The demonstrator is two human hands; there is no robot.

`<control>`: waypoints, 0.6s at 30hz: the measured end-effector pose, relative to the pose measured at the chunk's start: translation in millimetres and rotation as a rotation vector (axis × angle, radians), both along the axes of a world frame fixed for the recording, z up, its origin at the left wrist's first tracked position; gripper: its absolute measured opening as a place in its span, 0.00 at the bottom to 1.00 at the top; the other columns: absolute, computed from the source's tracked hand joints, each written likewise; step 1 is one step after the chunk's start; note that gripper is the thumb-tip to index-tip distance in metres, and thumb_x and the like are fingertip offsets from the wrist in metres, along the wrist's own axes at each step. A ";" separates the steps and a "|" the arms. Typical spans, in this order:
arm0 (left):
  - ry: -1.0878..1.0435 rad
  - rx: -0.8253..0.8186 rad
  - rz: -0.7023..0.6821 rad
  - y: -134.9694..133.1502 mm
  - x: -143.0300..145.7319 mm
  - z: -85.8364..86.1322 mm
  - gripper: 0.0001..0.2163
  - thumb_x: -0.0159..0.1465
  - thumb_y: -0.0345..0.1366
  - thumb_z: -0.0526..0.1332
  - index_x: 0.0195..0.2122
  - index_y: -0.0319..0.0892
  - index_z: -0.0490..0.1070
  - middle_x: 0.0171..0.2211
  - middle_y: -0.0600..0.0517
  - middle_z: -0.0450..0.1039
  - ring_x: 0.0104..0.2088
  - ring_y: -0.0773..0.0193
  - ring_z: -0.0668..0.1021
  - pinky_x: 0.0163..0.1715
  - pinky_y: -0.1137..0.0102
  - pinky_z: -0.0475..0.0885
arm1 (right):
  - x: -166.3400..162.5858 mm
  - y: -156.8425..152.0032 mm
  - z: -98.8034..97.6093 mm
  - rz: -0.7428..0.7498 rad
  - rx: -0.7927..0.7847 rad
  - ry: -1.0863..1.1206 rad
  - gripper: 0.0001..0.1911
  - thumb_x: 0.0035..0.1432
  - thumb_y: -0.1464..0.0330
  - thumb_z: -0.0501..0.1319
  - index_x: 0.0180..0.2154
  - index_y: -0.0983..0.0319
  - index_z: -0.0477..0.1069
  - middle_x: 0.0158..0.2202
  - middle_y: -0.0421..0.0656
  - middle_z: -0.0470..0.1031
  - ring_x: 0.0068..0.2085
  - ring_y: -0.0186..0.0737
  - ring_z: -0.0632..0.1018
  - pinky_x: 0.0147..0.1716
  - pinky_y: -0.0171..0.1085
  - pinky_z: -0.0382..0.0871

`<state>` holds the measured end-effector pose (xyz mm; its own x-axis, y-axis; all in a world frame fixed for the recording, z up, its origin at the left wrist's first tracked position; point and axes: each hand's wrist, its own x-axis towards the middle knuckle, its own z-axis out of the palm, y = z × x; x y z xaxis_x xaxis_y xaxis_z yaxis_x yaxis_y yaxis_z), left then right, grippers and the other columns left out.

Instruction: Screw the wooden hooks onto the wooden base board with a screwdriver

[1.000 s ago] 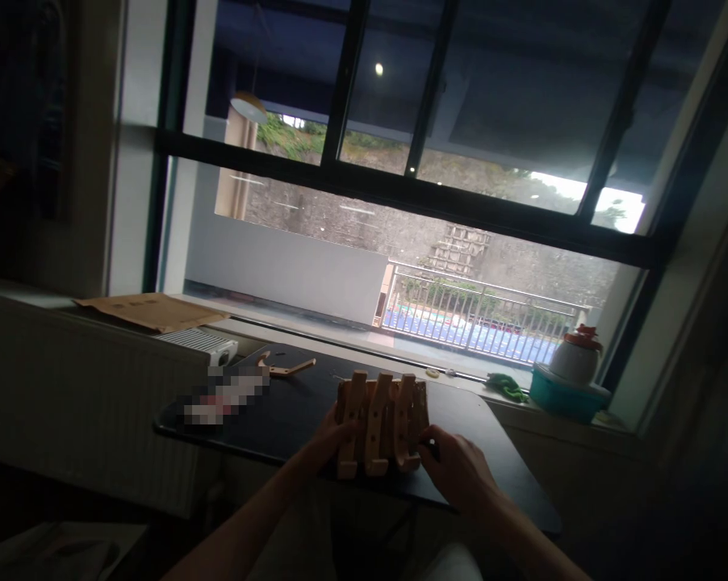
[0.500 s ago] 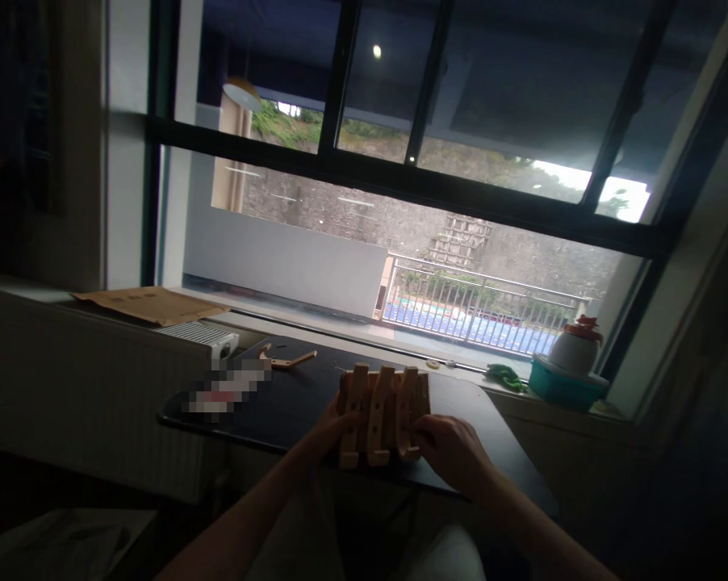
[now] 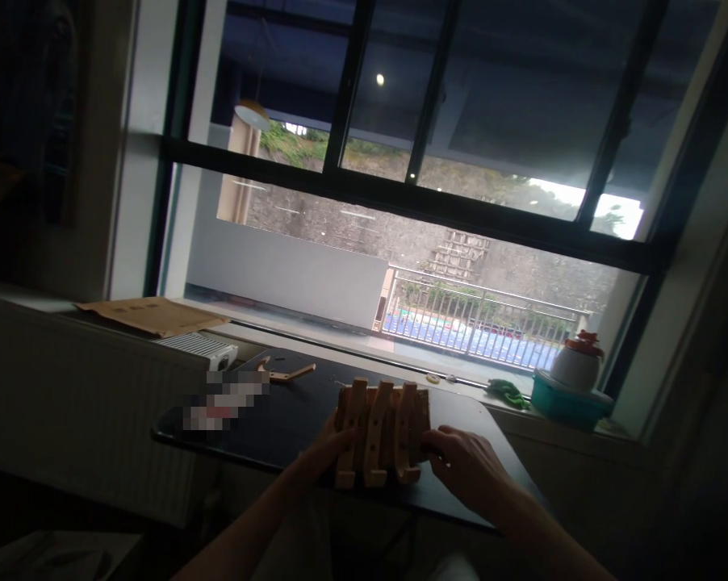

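Observation:
A wooden hook rack (image 3: 374,436), with three pale curved strips across a darker board, is tilted up at the table's near edge. Small dark holes show in the strips. My left hand (image 3: 324,448) is closed round the rack's left side, its thumb lying over the front of the left strip. At the rack's right edge is my right hand (image 3: 464,460), with fingers curled and pinched together. Whether it grips the board's edge or something small cannot be made out. A loose bent wooden piece (image 3: 288,375) lies farther back on the table.
The dark table (image 3: 267,440) stands against the window sill. A blurred packet (image 3: 224,403) lies at its left. On the sill are a brown envelope (image 3: 158,315), a green cloth (image 3: 506,392) and a teal box (image 3: 566,399) with a white jug (image 3: 577,363) on top.
My right hand has drawn back a little to the right, from the right strip to the rack's edge. My left hand keeps its hold. The whole view has shifted slightly.

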<state>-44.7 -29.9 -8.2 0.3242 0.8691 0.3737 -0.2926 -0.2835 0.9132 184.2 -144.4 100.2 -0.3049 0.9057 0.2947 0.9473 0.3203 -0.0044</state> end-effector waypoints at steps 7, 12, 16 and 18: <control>-0.001 0.003 0.021 0.8 1.7 -0.9 0.26 0.49 0.39 0.67 0.50 0.41 0.67 0.44 0.47 0.74 0.46 0.48 0.75 0.43 0.61 0.71 | -5.2 0.0 -13.4 -0.024 0.013 -0.193 0.20 0.53 0.81 0.51 0.43 0.60 0.71 0.36 0.47 0.75 0.36 0.42 0.75 0.30 0.35 0.59; -0.001 -0.001 0.037 0.6 1.6 -1.5 0.26 0.49 0.39 0.67 0.50 0.39 0.67 0.44 0.46 0.74 0.46 0.47 0.74 0.43 0.60 0.71 | -11.8 0.5 -29.4 -0.168 0.051 -0.116 0.15 0.61 0.73 0.47 0.41 0.58 0.71 0.34 0.44 0.77 0.32 0.39 0.77 0.26 0.33 0.57; -0.006 -0.007 0.026 1.3 2.1 -1.9 0.25 0.49 0.40 0.67 0.49 0.39 0.67 0.45 0.45 0.74 0.45 0.47 0.75 0.43 0.59 0.71 | -11.3 1.4 -27.6 -0.181 0.052 -0.085 0.14 0.60 0.71 0.48 0.40 0.57 0.71 0.33 0.43 0.78 0.34 0.41 0.77 0.26 0.34 0.57; -0.009 -0.008 0.025 0.8 2.1 -1.2 0.25 0.50 0.41 0.66 0.48 0.39 0.67 0.45 0.45 0.74 0.45 0.47 0.75 0.43 0.59 0.72 | -9.7 1.0 -21.0 -0.143 0.042 -0.096 0.14 0.57 0.73 0.51 0.43 0.58 0.69 0.35 0.41 0.78 0.36 0.41 0.77 0.27 0.34 0.57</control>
<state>-42.6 -29.1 -9.4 0.2987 0.8801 0.3690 -0.2934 -0.2832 0.9131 174.4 -143.3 79.2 -0.2028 0.9293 0.3087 0.9786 0.1807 0.0988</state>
